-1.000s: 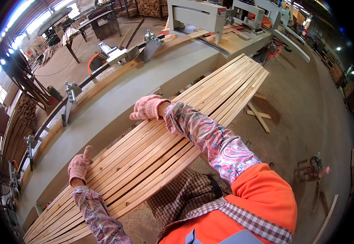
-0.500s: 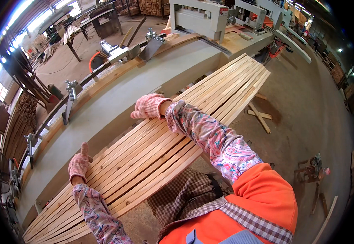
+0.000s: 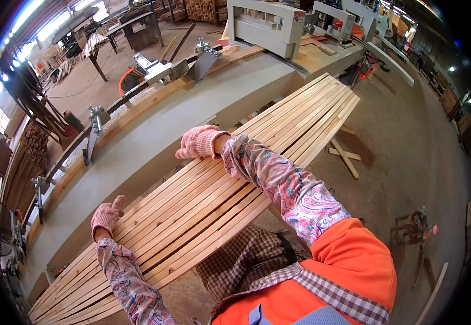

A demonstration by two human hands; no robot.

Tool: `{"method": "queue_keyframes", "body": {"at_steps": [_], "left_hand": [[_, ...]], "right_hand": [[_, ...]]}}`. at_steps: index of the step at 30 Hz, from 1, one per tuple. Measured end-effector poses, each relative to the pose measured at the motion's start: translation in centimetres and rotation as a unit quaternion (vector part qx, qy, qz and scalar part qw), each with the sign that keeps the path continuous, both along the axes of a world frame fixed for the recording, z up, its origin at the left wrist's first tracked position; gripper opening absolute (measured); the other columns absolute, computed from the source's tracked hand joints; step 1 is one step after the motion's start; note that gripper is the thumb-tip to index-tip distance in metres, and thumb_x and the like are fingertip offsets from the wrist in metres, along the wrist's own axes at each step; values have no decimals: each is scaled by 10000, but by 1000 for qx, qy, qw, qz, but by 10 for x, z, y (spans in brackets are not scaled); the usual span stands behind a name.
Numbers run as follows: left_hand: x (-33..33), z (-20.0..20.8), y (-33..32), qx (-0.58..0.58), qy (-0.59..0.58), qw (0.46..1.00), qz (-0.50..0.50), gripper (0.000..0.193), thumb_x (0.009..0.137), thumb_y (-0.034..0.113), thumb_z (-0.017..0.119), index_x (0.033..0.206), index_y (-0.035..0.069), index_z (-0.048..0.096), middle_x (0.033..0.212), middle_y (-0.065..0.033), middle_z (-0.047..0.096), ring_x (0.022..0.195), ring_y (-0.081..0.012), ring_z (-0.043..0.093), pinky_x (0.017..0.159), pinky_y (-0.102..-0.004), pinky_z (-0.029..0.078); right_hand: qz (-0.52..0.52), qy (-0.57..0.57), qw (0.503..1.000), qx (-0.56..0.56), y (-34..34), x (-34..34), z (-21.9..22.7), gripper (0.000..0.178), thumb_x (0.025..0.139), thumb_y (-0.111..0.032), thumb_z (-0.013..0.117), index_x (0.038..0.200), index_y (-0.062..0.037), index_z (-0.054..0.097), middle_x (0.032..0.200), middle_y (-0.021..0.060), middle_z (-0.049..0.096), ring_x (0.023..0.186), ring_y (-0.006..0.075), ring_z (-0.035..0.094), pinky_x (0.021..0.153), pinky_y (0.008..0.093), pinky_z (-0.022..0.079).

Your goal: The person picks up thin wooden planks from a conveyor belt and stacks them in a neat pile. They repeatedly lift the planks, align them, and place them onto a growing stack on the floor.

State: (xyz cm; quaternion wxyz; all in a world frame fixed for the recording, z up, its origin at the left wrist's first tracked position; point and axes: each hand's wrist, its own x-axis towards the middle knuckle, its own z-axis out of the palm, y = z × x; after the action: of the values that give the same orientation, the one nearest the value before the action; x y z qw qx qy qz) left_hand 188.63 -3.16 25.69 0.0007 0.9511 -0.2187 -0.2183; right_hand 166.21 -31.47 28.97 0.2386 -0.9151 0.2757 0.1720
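Grey-brown shop floor (image 3: 408, 146), runs out toward 3 o'clock. Small windows (image 3: 0, 122) in the wall around 9. Bright light strips (image 3: 51, 30) up at 10; can't tell glazing from lamps. Dark work table (image 3: 138, 28) at 11, stacked timber (image 3: 205, 10) near 12. Small lamp (image 3: 451, 69) glowing at 2, dim surroundings.

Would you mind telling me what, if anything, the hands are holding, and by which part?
The left hand and right hand are at the far long edge of the wooden strips; whether they grip it cannot be told.
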Motion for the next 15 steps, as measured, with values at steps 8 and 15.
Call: {"method": "queue_keyframes", "body": {"at_steps": [8, 15], "left_hand": [[-12, 10, -3, 13, -22, 998, -56, 600, 873, 678, 582, 966, 120, 781, 1054, -106, 744, 1068, -292, 672, 945, -409, 495], [-9, 4, -3, -33, -46, 992, -111, 561, 866, 608, 651, 1157, 133, 713, 1115, -103, 729, 1074, -288, 668, 951, -408, 500]], "right_hand": [[10, -115, 989, -96, 1, -2, 12, 443, 1006, -526, 453, 1218, -203, 669, 1189, 67, 693, 1124, 298, 650, 919, 461, 540], [26, -103, 985, -139, -1, 9, -3, 488, 1007, -561, 445, 1375, -264, 566, 1361, 63, 611, 1226, 321, 596, 1007, 488, 494]]}}
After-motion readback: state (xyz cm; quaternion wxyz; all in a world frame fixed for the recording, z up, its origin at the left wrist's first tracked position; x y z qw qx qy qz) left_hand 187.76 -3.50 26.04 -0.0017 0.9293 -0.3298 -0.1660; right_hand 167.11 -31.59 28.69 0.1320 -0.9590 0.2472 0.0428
